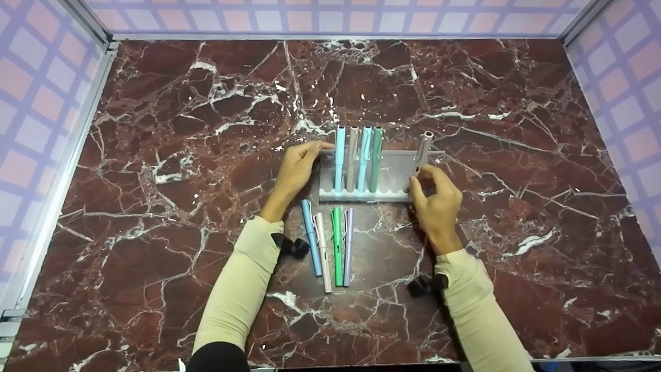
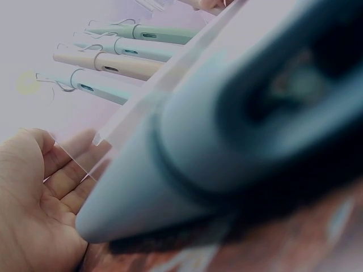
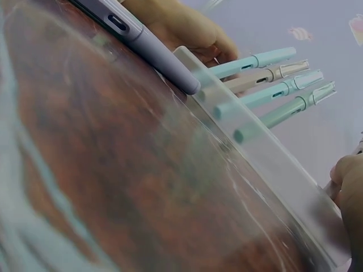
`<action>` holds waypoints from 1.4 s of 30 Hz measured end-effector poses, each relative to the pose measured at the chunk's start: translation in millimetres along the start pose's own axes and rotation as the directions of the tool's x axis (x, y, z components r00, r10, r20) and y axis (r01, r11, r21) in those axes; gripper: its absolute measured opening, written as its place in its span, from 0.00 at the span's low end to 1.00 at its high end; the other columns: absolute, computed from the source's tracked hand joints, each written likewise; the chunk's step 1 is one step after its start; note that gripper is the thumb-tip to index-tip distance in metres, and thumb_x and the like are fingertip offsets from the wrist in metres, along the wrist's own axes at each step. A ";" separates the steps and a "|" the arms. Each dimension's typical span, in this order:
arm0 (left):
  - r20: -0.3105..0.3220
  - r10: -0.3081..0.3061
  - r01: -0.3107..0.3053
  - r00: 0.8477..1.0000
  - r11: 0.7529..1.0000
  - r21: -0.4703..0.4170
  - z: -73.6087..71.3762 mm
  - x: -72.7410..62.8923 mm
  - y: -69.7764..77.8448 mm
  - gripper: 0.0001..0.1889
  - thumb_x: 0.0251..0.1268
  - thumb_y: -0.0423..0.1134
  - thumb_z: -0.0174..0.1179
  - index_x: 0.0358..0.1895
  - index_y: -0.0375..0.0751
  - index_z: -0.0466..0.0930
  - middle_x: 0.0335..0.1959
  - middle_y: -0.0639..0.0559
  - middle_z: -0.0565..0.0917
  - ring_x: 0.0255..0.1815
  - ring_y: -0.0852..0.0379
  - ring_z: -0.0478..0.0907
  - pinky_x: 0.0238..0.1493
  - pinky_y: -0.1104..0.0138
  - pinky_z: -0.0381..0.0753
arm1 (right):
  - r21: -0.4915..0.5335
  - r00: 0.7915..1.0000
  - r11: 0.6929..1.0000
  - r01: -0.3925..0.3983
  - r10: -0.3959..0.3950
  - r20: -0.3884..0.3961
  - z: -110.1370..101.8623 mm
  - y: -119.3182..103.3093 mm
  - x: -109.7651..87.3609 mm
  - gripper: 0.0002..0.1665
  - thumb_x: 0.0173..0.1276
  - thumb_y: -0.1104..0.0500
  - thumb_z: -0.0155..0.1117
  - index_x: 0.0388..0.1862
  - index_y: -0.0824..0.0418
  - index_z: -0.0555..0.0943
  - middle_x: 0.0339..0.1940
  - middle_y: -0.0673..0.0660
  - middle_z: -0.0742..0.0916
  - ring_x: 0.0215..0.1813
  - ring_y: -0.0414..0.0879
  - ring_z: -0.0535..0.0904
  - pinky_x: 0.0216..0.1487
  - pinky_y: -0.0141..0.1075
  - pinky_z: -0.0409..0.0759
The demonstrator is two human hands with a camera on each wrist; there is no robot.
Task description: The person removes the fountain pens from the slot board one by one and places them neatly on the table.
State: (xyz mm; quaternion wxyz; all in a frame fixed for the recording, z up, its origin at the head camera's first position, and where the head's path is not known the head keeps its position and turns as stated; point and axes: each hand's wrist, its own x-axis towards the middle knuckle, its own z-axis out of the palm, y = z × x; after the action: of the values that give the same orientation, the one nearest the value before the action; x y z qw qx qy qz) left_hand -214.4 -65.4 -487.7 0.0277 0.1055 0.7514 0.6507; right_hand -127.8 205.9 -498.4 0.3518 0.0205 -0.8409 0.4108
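Pens with smooth, slender barrels and bent-wire clips are seen both upright in a rack and loose on the table. Four are held at the left end of the clear, flat-panelled rack (image 1: 397,173), whose pale front ledge is cut in scallops: a light-blue pen (image 1: 340,160), a taupe pen (image 1: 353,163), a second light-blue pen (image 1: 364,163) and a dull-green pen (image 1: 377,163). At the opposite end, a grey-brown pen (image 1: 423,147) is pinched near its lower part between thumb and fingers of the right hand (image 1: 439,199) and is tilted slightly; its lower end is covered by the hand, so whether it is seated in a notch cannot be told. The rack's left end is held by the left hand (image 1: 299,163), with bent fingers seen through the transparent sheet and the thumb laid by its edge. Nearer the person, four pens are laid side by side, clips away from the body: a blue pen (image 1: 311,237), a pale pen (image 1: 324,253), a bright-green pen (image 1: 337,248) and a lavender pen (image 1: 348,248). All is set on a dark-red, marble-patterned table (image 1: 181,248), veined in white and enclosed by checked walls (image 1: 31,77).
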 end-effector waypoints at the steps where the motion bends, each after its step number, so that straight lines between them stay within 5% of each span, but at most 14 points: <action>1: 0.001 0.000 0.000 1.000 1.000 -0.005 0.1 0.2 0.0 0.16 0.80 0.36 0.47 0.50 0.34 0.85 0.51 0.41 0.87 0.55 0.51 0.82 0.65 0.65 0.76 | 0.004 1.000 1.000 -0.004 0.004 -0.005 -0.6 0.6 0.4 0.10 0.60 0.69 0.72 0.41 0.70 0.84 0.33 0.62 0.89 0.37 0.56 0.86 0.47 0.45 0.84; 32: -0.002 -0.041 0.041 0.999 0.999 -0.012 0.4 -0.2 -1.5 0.16 0.81 0.38 0.47 0.50 0.34 0.85 0.51 0.40 0.87 0.53 0.48 0.84 0.63 0.63 0.78 | -0.083 0.993 0.990 -0.113 0.110 -0.044 -40.4 34.4 6.2 0.10 0.62 0.66 0.65 0.42 0.69 0.85 0.34 0.63 0.89 0.32 0.51 0.83 0.37 0.20 0.74; 42: -0.001 -0.012 0.012 1.000 1.000 -0.004 -0.3 0.6 -1.7 0.16 0.81 0.38 0.47 0.50 0.35 0.86 0.49 0.41 0.88 0.52 0.49 0.84 0.62 0.63 0.79 | -0.092 0.985 0.981 -0.171 0.168 -0.045 -48.6 40.1 7.7 0.10 0.63 0.67 0.66 0.43 0.68 0.86 0.34 0.61 0.90 0.31 0.36 0.80 0.36 0.21 0.76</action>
State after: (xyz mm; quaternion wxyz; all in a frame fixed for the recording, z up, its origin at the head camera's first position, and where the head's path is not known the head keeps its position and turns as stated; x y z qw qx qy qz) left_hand -215.3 -65.8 -489.3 0.0315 0.1005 0.7507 0.6521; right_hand -118.6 268.7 -500.7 0.3314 -0.0754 -0.8516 0.3989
